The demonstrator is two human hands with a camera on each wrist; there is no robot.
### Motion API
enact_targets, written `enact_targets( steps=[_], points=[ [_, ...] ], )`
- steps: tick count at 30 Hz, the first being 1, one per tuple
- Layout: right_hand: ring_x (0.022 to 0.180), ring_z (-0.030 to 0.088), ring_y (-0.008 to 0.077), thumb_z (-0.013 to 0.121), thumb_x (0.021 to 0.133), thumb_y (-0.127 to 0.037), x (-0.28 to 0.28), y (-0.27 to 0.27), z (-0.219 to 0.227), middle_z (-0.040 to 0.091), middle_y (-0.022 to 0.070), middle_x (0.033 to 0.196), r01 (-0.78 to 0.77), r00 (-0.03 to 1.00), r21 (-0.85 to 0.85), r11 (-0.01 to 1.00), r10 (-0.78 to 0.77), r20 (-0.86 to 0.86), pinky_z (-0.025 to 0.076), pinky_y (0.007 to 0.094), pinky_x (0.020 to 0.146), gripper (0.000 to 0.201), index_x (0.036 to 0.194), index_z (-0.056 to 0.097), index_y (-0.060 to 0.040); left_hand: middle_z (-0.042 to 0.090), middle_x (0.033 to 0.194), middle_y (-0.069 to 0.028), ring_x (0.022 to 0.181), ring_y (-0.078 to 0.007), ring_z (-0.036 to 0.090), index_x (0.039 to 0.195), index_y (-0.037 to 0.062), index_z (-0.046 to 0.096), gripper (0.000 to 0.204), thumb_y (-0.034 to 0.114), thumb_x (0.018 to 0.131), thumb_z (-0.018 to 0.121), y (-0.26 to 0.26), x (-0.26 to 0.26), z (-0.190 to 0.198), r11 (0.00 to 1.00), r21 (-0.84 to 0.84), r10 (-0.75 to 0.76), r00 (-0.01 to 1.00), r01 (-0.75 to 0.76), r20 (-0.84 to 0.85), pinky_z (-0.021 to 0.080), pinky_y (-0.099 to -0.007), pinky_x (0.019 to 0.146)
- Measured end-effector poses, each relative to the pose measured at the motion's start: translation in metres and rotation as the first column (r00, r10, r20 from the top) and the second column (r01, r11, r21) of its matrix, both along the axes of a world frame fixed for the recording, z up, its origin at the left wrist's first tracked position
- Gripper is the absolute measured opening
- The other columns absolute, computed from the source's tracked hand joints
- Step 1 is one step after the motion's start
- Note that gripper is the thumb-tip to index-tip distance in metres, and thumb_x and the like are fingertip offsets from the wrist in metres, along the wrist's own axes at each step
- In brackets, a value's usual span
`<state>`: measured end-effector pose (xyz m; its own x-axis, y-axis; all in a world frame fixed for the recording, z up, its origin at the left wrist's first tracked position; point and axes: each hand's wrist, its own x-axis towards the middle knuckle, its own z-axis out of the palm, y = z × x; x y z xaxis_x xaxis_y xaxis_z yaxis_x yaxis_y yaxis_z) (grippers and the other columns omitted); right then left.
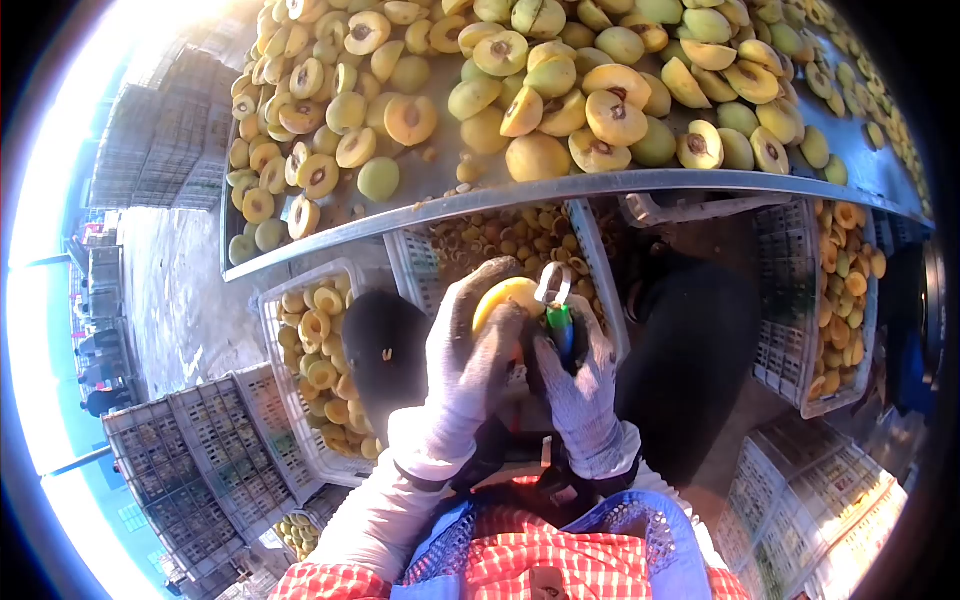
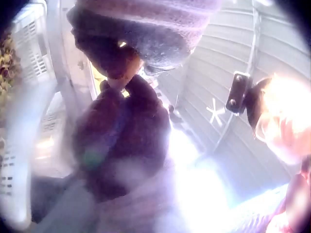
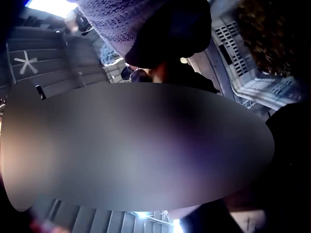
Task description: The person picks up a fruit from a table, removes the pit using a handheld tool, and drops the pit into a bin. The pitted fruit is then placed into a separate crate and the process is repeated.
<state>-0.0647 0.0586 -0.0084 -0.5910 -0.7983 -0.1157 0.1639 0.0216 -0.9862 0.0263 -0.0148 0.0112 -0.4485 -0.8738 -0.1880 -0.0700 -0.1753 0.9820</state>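
In the head view, my gloved left hand (image 1: 462, 345) holds a yellow peach half (image 1: 508, 292) between thumb and fingers, above a crate between the knees. My gloved right hand (image 1: 588, 385) grips a pitting tool with a green and blue handle (image 1: 559, 318) and a bent metal loop (image 1: 553, 283) at its top. The loop stands close beside the right side of the peach half. Both hands meet around the fruit in the left wrist view, where the gloves (image 2: 146, 34) hide most of it. A large blur covers much of the right wrist view.
A metal-edged table (image 1: 560, 188) bearing many halved peaches (image 1: 615, 118) spans the front. Crates of peach halves stand at left (image 1: 275, 345) and right (image 1: 806, 395). Beneath the hands sits a crate (image 1: 410, 262) of small brown pieces. Stacked crates (image 1: 215, 455) rise at lower left.
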Motion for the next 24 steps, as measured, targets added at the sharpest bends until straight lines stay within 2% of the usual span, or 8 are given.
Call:
enact_targets(
  steps=[4,8,11,12,13,17,18,24],
  points=[
    [0.065,0.058,0.0375,0.071,0.07,-0.007,-0.001,0.006,0.003,0.056,0.0146,0.074,-0.038,0.787,0.029,0.999,0.048,-0.615,0.047,0.0406,0.056,0.024,0.088,0.055,-0.0052,0.057,0.112,-0.0113,0.101,-0.0168,0.056,0.124,-0.0002,0.046,0.038,0.01,0.09,0.057,0.011,0.008,-0.017,0.971,-0.239,-0.013,1.0,0.018,0.024,0.044,-0.0284,0.089],
    [0.064,0.06,0.0323,0.069,0.074,-0.006,0.012,0.016,-0.002,0.057,0.0158,0.074,-0.083,0.951,-0.087,0.993,0.053,-0.303,0.047,0.0359,0.057,0.019,0.087,0.056,-0.0042,0.059,0.103,-0.0092,0.094,-0.0153,0.056,0.12,0.0008,0.05,0.037,0.024,0.092,0.056,0.017,0.007,-0.005,0.984,-0.025,0.173,0.984,-0.174,-0.038,0.045,-0.0263,0.084],
    [0.069,0.062,0.0336,0.066,0.08,-0.013,0.026,0.03,-0.006,0.062,0.0178,0.082,-0.066,0.989,-0.095,0.993,0.078,0.124,0.048,0.0366,0.063,0.022,0.097,0.057,-0.0025,0.057,0.105,-0.011,0.094,-0.0164,0.055,0.118,0.0005,0.05,0.037,0.026,0.093,0.056,0.014,0.011,-0.004,0.896,-0.436,0.142,0.984,-0.08,0.11,0.046,-0.0269,0.082],
    [0.073,0.062,0.0351,0.062,0.083,-0.013,0.026,0.034,-0.01,0.062,0.0211,0.087,-0.209,0.858,-0.071,0.975,0.147,-0.493,0.049,0.0375,0.066,0.027,0.104,0.055,0.0016,0.056,0.108,-0.0132,0.095,-0.0175,0.056,0.118,-0.0001,0.05,0.034,0.023,0.093,0.055,0.013,0.013,-0.005,0.838,-0.545,0.127,0.982,-0.031,0.14,0.047,-0.0279,0.082],
    [0.078,0.062,0.0367,0.058,0.087,-0.014,0.025,0.037,-0.013,0.061,0.0243,0.091,-0.172,0.422,-0.104,0.98,-0.022,-0.906,0.05,0.0384,0.069,0.032,0.112,0.053,0.0058,0.053,0.114,-0.0166,0.096,-0.0211,0.056,0.117,0.0004,0.05,0.029,0.014,0.092,0.054,0.015,0.012,-0.005,0.767,-0.641,0.115,0.979,0.021,0.17,0.048,-0.0302,0.082],
    [0.079,0.062,0.0392,0.056,0.088,-0.014,0.032,0.038,-0.016,0.06,0.0268,0.093,-0.095,0.527,-0.015,0.995,0.037,-0.849,0.05,0.0417,0.07,0.037,0.114,0.049,0.0117,0.051,0.118,-0.0197,0.097,-0.0277,0.057,0.117,0.0035,0.049,0.03,0.001,0.088,0.056,0.025,0.003,0.002,0.881,-0.453,0.19,0.979,-0.136,0.076,0.05,-0.0322,0.081],
    [0.08,0.061,0.0395,0.056,0.089,-0.015,0.032,0.038,-0.017,0.06,0.027,0.093,-0.09,0.544,-0.006,0.996,0.044,-0.838,0.049,0.0422,0.07,0.038,0.115,0.048,0.012,0.051,0.118,-0.0203,0.097,-0.0261,0.057,0.119,0.0013,0.047,0.03,0.005,0.09,0.055,0.02,0.009,-0.01,0.493,-0.866,0.232,0.947,0.083,0.223,0.05,-0.0309,0.081],
    [0.079,0.06,0.0413,0.053,0.09,-0.018,0.031,0.04,-0.013,0.059,0.0274,0.091,-0.121,0.77,0.02,0.992,0.106,-0.63,0.048,0.0437,0.069,0.043,0.121,0.044,0.0095,0.054,0.112,-0.0138,0.097,-0.0178,0.056,0.123,-0.0007,0.046,0.037,0.022,0.095,0.051,0.034,-0.007,0.016,0.948,-0.251,0.18,0.98,-0.196,-0.085,0.047,-0.0276,0.084]
  ],
)
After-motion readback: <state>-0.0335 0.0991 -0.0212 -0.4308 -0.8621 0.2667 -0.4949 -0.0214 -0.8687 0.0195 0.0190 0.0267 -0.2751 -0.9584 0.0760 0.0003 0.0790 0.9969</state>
